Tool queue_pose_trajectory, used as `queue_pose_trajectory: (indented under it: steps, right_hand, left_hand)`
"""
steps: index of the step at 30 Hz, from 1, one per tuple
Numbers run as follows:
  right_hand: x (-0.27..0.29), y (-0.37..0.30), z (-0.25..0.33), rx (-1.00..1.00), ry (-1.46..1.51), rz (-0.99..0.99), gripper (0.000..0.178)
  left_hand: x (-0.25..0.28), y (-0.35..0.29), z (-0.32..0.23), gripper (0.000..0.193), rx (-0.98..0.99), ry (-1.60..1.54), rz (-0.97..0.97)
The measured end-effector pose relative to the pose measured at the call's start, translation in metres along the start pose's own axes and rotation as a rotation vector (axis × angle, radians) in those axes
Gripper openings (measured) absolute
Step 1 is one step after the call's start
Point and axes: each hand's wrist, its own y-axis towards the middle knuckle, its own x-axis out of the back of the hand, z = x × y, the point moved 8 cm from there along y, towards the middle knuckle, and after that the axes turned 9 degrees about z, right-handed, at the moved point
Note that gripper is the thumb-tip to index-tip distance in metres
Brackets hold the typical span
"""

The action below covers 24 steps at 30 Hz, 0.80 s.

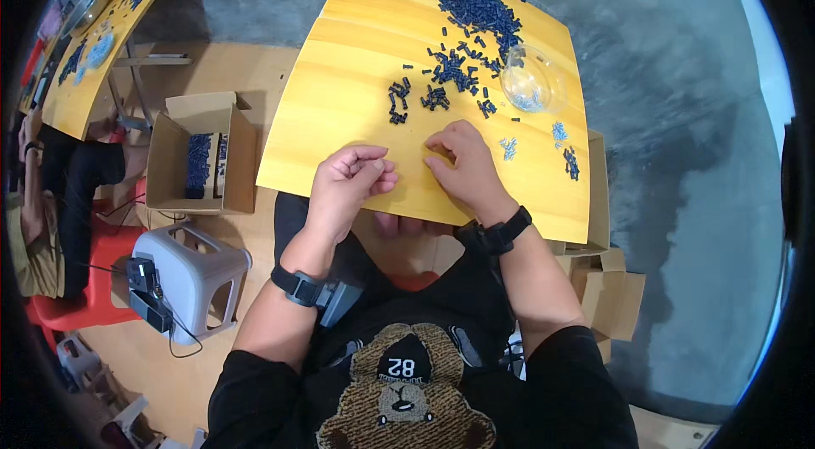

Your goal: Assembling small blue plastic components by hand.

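Over the near edge of the yellow tabletop (pixel 314 122), my left hand (pixel 350 184) is closed, thumb against curled fingers. Whatever it may hold is hidden or too small to name. Just right of it, my right hand (pixel 465 169) hovers low over the wood with bent fingers, thumb and forefinger a little apart and nothing visible between them. Beyond both hands lie small clusters of short black plastic pieces (pixel 435 98). To the right of my right hand are little silver screw-like pieces (pixel 508 148), with another small black cluster (pixel 571 164) near the table's right edge.
A large heap of black pieces (pixel 475 8) covers the far side. A clear round bowl (pixel 533 84) holds silver pieces. Cardboard boxes stand left (pixel 242 156) and right (pixel 620 296). A grey stool (pixel 199 271) carries black devices. Another person (pixel 38 220) sits by a second table (pixel 76 101).
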Motion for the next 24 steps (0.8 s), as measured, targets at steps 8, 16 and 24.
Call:
queue_pose_trajectory:
  steps: [8, 16, 24]
  right_hand:
    - [-0.001, 0.001, -0.007, -0.027, 0.028, -0.075, 0.014]
    - [-0.001, -0.005, 0.004, 0.048, -0.121, -0.113, 0.019]
    - [-0.005, -0.008, 0.003, 0.021, -0.154, -0.131, 0.019]
  left_hand:
    - [0.0, -0.001, -0.002, 0.018, -0.01, 0.025, 0.005]
    - [-0.003, -0.001, -0.001, 0.018, 0.006, 0.034, 0.016]
    - [-0.003, -0.003, 0.0, 0.017, -0.005, 0.046, 0.0]
